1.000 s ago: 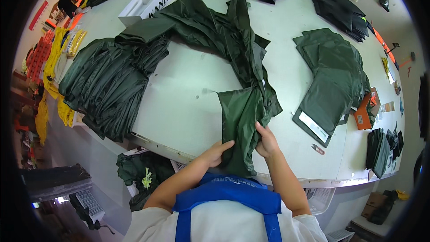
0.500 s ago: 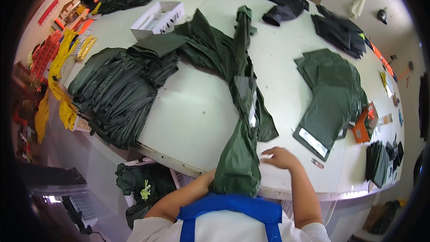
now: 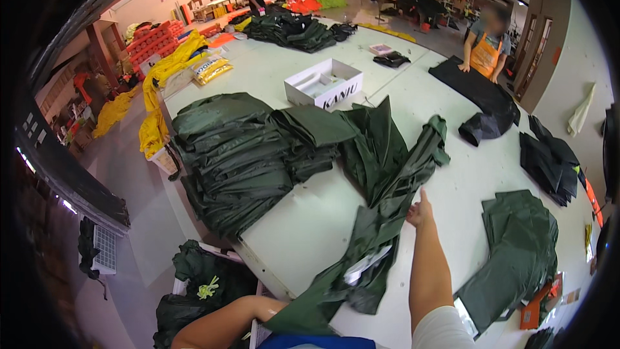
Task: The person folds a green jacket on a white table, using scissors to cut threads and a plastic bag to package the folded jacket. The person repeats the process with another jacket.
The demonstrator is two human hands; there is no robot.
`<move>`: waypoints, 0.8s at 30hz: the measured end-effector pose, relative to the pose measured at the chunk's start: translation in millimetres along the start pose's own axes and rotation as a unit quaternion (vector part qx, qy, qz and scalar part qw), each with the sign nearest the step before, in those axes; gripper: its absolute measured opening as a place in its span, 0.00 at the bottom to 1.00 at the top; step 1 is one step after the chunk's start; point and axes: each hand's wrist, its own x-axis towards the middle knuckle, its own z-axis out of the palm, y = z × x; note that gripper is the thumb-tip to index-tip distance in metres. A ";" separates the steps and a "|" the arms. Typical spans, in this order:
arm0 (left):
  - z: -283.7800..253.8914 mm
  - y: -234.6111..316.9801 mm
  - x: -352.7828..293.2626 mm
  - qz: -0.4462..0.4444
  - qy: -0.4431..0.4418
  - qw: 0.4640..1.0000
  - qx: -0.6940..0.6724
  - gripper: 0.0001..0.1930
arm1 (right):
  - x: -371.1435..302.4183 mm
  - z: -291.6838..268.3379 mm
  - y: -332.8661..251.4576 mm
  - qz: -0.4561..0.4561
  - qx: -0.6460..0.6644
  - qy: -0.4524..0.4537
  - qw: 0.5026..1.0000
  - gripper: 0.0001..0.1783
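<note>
A long dark green waterproof garment (image 3: 365, 229) lies crumpled across the white table, its lower end hanging over the near edge by my blue apron. A whitish patch shows in its folds. My left hand is hidden beneath that lower end; only the bent forearm comes out at the left. Reaching far forward, my right hand (image 3: 420, 212) is at the right edge of the garment, one digit stretched out and nothing visibly gripped. To the left is a big heap of folded dark green garments (image 3: 239, 155). Another flat stack of green pieces (image 3: 516, 258) lies at the right.
A white open box (image 3: 323, 84) stands behind the heap. Black fabric (image 3: 475, 97) lies under the hands of a person in an orange apron across the table. Below the near edge is a crate with dark green cloth (image 3: 206, 284). An orange box (image 3: 533, 310) sits far right.
The view has swung up and to the left. My right hand has moved forward along the garment, away from my body. The garment's near end has slid lower left with my left arm.
</note>
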 end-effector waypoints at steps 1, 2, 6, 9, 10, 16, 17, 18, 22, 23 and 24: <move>-0.4 7.0 -5.9 0.010 0.007 1.000 -0.012 0.23 | 14.3 7.4 2.2 -0.002 0.007 0.002 1.000 0.45; -0.8 9.8 -9.8 0.019 0.014 0.999 -0.021 0.23 | 23.5 21.5 6.5 -0.001 0.013 0.002 1.000 0.34; 10.1 13.3 0.3 0.017 0.015 0.999 -0.042 0.23 | 48.5 3.2 7.4 -0.074 0.010 -0.016 0.997 0.13; 24.1 13.5 20.6 0.002 -0.006 0.999 -0.038 0.22 | 33.5 -26.4 -16.4 -0.119 0.098 0.002 0.988 0.16; 30.6 12.8 32.5 -0.010 -0.024 0.999 -0.033 0.22 | 35.6 -59.5 -34.2 -0.158 0.111 -0.004 0.981 0.18; 69.5 10.7 83.2 -0.057 -0.097 0.994 0.008 0.22 | -37.5 -219.4 -124.5 -0.372 0.111 0.088 0.917 0.16; 73.6 13.2 84.8 -0.058 -0.096 0.994 0.012 0.22 | -58.0 -228.7 -123.4 -0.361 0.107 0.091 0.922 0.18; 76.7 17.6 88.0 -0.062 -0.104 0.992 0.019 0.22 | -62.3 -262.5 -125.7 -0.381 0.166 0.089 0.905 0.20; 81.5 30.7 83.1 -0.050 -0.095 0.993 0.038 0.21 | -114.5 -291.8 -114.0 -0.380 0.281 -0.039 0.880 0.26; 79.7 32.9 82.2 -0.049 -0.091 0.994 0.038 0.21 | -136.8 -268.5 -129.1 -0.360 0.259 -0.077 0.893 0.28; 76.4 35.3 83.4 -0.046 -0.082 0.995 0.036 0.21 | -149.8 -262.3 -146.2 -0.361 0.249 -0.020 0.898 0.25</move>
